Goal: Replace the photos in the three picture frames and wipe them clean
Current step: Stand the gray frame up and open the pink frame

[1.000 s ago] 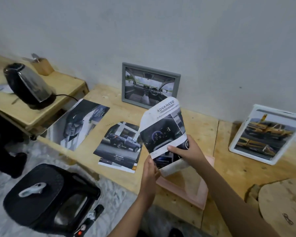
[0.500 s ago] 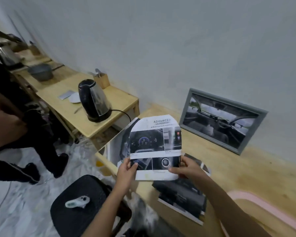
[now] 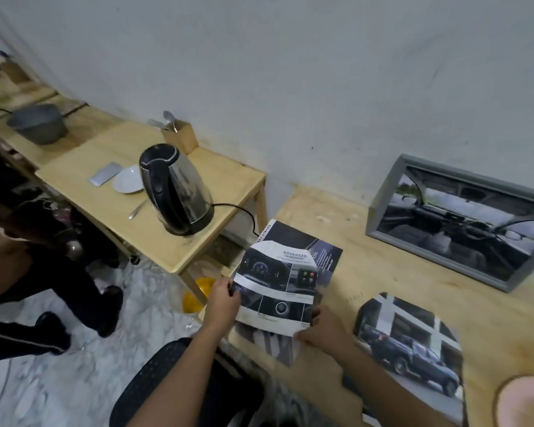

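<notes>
Both hands hold one printed dashboard photo [image 3: 276, 286] low over the near left corner of the plywood bench [image 3: 367, 272]. The left hand [image 3: 222, 306] pinches its left edge, thumb on top; the right hand [image 3: 324, 329] grips the bottom right corner, fingers curled under the sheet. The sheet sits between the two hands, tilted slightly, and covers part of a dark brochure page [image 3: 318, 251] lying flat beneath it.

Half a second ago the photo was held up facing the camera, above the bench edge; now it is lowered close to the brochure page, and the view has swung right.

Right of the hands a truck photo [image 3: 413, 343] lies flat. Bare plywood stretches between it and the grey picture frame [image 3: 463, 220], which leans on the far wall. The bench's left edge lies just left of the sheet, beside a lower side table bearing an electric kettle [image 3: 174, 189].
</notes>
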A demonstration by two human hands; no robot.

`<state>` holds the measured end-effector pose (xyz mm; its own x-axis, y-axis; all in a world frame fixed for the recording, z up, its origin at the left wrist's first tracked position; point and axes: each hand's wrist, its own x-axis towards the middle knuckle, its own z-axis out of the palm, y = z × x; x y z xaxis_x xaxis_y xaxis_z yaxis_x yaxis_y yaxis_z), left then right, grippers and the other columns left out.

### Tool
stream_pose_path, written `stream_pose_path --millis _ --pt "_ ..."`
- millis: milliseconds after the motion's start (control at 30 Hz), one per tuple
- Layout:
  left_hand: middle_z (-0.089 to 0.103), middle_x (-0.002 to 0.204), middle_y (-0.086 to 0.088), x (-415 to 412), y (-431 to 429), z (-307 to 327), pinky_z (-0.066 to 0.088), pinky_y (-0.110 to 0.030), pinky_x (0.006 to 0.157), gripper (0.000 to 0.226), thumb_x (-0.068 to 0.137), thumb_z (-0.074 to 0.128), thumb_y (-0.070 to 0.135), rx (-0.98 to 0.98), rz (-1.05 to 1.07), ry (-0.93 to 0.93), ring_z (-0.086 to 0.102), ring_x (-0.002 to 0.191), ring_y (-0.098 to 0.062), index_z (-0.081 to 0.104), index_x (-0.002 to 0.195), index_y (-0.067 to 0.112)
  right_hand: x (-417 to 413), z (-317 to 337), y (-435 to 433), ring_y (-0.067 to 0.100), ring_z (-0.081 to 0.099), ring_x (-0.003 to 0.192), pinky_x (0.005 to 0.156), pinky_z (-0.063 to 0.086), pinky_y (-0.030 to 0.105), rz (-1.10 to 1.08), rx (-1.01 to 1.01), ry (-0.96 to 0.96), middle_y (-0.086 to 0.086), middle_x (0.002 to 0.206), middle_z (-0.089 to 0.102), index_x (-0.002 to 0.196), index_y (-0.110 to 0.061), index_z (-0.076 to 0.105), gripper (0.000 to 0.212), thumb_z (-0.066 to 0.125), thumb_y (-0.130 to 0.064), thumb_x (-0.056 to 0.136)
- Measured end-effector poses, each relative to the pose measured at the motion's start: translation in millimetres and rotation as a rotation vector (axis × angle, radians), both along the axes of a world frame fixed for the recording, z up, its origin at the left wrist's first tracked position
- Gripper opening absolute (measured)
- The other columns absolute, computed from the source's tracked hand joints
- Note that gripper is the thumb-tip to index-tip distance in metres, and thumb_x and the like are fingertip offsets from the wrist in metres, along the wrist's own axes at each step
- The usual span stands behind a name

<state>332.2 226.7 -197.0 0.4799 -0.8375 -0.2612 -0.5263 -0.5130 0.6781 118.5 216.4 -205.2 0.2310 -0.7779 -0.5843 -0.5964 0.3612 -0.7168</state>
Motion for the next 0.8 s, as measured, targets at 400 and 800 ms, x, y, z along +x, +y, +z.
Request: stream_pose_path --millis 400,800 --pt "0.044 0.133 -0.013 -77 -34 -14 0.039 -0.037 0.105 0.042 0.084 0.051 0.002 -0.151 -0.280 -0.251 0.041 0.124 -0.027 0.048 0.126 0.006 -91 7 7 0.018 0.053 0.076 0.064 0.045 0.030 -0.299 -0.361 0.381 -0.001 0.083 0.054 0.086 -0.016 0.051 0.012 0.063 -0.019 0.083" --pt "0.036 0.132 -0.012 -219 25 -20 0.032 -0.032 0.100 0.055 0.082 0.062 0.011 0.150 -0.402 0.132 0.036 0.119 -0.026 0.039 0.131 0.005 -193 -10 65 0.030 0.050 0.091 0.072 0.035 0.028 -0.557 -0.064 0.492 0.012 0.103 0.048 0.110 -0.006 0.046 0.051 0.074 -0.026 0.073"
